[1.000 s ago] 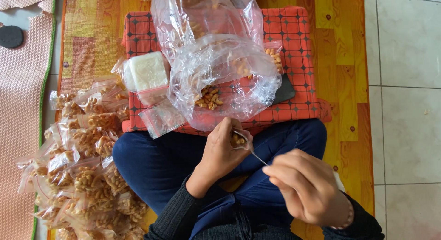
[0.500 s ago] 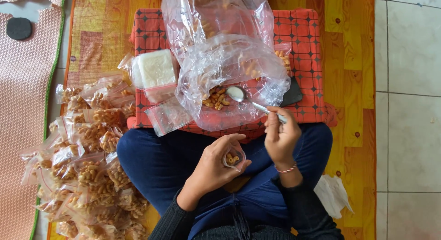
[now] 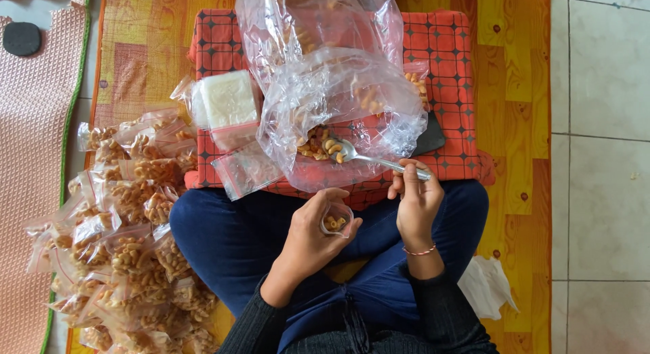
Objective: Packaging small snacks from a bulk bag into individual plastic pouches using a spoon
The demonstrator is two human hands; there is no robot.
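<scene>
The left hand [image 3: 313, 239] is closed around a small clear bag [image 3: 336, 220], holding its mouth open upward over the lap; a few orange-brown curled snacks lie inside it. The right hand [image 3: 414, 199] grips the handle of a metal spoon [image 3: 369, 157] between thumb and fingers, the handle crossing the near edge of a red cushion [image 3: 447, 56]. The spoon's bowl sits inside the open mouth of a big clear bag [image 3: 352, 103] that lies crumpled on the cushion, and it rests among a small heap of snacks [image 3: 317, 144] there, with a few pieces on it. Near the cushion's left edge stands a white block [image 3: 229, 100] wrapped in plastic, and at the near left corner lie some empty bags [image 3: 244, 171], flat. A dark flat thing [image 3: 428, 134] peeks out from under the big bag on its right side. On the mat [image 3: 142, 42] to the person's left lies a large heap of filled bags [image 3: 128, 239], well apart from both hands. A white crumpled bag [image 3: 487, 286] lies on the mat by the right knee.
</scene>
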